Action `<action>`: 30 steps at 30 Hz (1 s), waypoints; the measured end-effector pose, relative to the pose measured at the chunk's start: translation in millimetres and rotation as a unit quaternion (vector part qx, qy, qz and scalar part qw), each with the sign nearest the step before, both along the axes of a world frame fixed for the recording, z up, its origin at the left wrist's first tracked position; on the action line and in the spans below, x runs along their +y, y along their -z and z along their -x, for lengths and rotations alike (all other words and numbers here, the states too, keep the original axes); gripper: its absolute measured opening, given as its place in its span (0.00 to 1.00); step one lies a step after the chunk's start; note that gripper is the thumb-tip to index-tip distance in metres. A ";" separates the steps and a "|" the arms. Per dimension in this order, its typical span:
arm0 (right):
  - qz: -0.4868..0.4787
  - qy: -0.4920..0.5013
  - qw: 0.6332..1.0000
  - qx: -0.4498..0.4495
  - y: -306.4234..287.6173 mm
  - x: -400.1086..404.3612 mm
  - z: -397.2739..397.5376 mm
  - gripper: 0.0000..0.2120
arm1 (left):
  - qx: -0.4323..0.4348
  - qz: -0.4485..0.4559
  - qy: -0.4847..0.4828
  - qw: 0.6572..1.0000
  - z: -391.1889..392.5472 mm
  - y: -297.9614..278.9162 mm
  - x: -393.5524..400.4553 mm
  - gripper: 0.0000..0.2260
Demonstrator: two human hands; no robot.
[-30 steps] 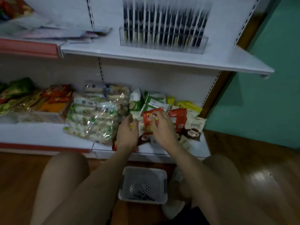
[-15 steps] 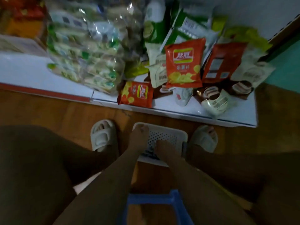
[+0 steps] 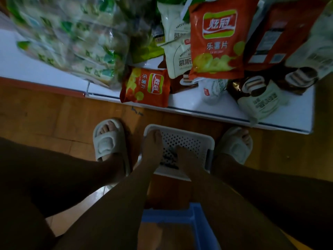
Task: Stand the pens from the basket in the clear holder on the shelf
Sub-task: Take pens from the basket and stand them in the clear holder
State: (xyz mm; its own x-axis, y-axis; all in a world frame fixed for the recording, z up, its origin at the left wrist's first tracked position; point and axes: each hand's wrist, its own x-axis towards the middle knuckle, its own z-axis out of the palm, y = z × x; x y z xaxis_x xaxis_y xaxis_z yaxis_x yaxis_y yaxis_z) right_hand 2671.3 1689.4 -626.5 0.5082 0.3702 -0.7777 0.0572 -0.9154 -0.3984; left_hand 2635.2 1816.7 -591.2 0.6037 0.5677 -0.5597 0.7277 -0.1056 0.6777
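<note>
A white perforated basket (image 3: pixel 194 135) stands on the wooden floor between my feet. Dark pens (image 3: pixel 170 159) lie in a small heap at its bottom. My left hand (image 3: pixel 153 147) reaches down inside the basket along its left wall. My right hand (image 3: pixel 185 157) is lowered into the basket right beside the pens, fingers down among them. The light is dim and I cannot make out whether either hand grips a pen. The clear holder and the upper shelf are out of view.
The low white shelf (image 3: pixel 207 107) ahead holds snack bags, with an orange chip bag (image 3: pixel 146 87) lying at its front edge. My feet in pale slippers (image 3: pixel 109 139) flank the basket. A blue plastic stool (image 3: pixel 180 221) sits under me.
My hands left the snack bags on the low shelf and dropped into the basket. My view tilted down, so the upper shelf with the clear holder went out of sight.
</note>
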 end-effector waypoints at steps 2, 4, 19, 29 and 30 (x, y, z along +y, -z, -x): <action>-0.021 0.007 1.000 -0.010 -11.1 -2.7 -2.8 0.10 | -0.016 -0.018 0.006 1.000 -3.2 -14.9 3.5 0.14; -0.065 0.025 0.998 0.000 -29.9 0.7 -2.9 0.12 | -0.039 -0.026 0.008 0.999 -6.1 -32.9 7.7 0.13; -0.370 0.187 0.895 -0.162 -336.9 -0.8 -18.4 0.04 | -0.322 -0.157 0.028 0.933 -21.0 -296.3 0.4 0.12; -0.484 0.214 0.778 -0.339 -554.0 -20.9 -88.8 0.05 | -0.495 -0.259 -0.012 0.829 -76.2 -492.6 19.5 0.10; -0.489 0.211 0.769 -0.354 -571.2 -22.1 -96.9 0.05 | -0.505 -0.266 -0.017 0.821 -83.2 -506.5 24.6 0.10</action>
State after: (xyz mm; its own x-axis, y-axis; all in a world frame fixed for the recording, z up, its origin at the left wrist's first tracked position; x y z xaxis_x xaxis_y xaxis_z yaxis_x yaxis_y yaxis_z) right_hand 2768.3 1667.3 -55.3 0.9109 0.2885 0.2949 0.3571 -0.1934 -0.9138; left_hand 2718.4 1841.3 -84.7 0.5873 0.5954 0.5482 -0.1678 -0.5730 0.8022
